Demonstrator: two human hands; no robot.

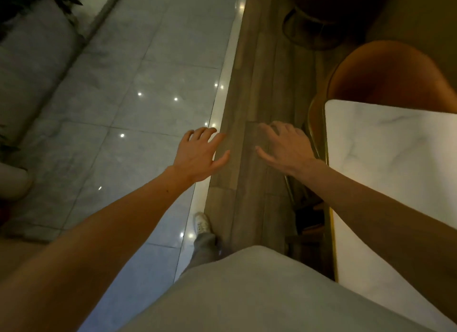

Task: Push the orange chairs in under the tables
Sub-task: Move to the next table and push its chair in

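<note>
Marble, white with a gold rim, made the top of the table, and everything else is placed from it. Nearest, left of the table's near end, were the person's pale shirt and one white shoe, set where the wood floor met the grey tiles. Under the table's left edge lay dark shapes too dim to name.

Further out, both hands were stretched forward in the air over the floor. The right hand hung just left of the table's rim, fingers spread and loose, grasping nothing and touching nothing. The left hand was further left of the table, over the seam of wood and tile, likewise spread and empty.

Beyond the table's far end stood the orange chair. Its curved back was clear of the top, while its seat front seemed to run under the far edge, so it looked at least partly tucked in. Neither hand was near it. Past it, a dark round base showed, too shadowed to name.

The step in hand looked like an approach, with no push begun. The next move would likely call for walking along the table's left side, setting both palms on the chair's back from behind, and pressing it squarely toward the table so its arms do not catch the rim.
</note>
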